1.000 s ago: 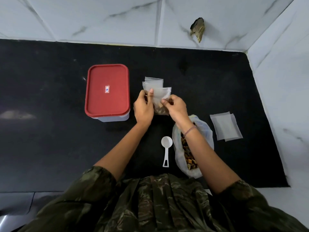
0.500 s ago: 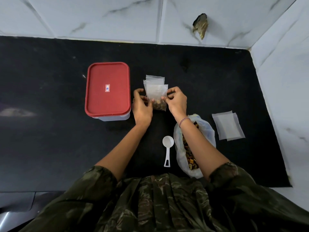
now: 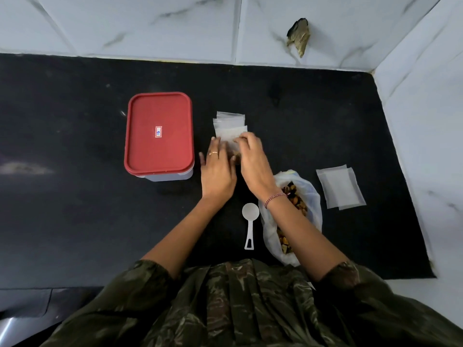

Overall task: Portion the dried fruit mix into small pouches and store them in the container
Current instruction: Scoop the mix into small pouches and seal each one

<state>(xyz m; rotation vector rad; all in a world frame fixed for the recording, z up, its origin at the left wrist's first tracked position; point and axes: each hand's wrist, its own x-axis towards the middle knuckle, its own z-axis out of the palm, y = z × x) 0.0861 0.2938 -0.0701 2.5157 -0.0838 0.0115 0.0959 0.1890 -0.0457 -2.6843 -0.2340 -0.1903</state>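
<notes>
Filled pouch (image 3: 229, 136): is lying on the black counter (image 3: 75, 221), with its far end overlapping a stack of other pouches (image 3: 230, 118) at 12 o'clock. Left hand (image 3: 218, 171): is pressing on the pouch's left side, fingers straight. Right hand (image 3: 253, 159): is gripping the pouch's right side, fingers curled over it. Container (image 3: 159, 132), red lid on, is standing at 9 o'clock. Scoop (image 3: 250, 221) is lying at 6 o'clock. Bag of dried fruit mix (image 3: 312, 209) is sitting open at 5 o'clock. Empty pouches (image 3: 338, 186) are lying at 4 o'clock.
</notes>
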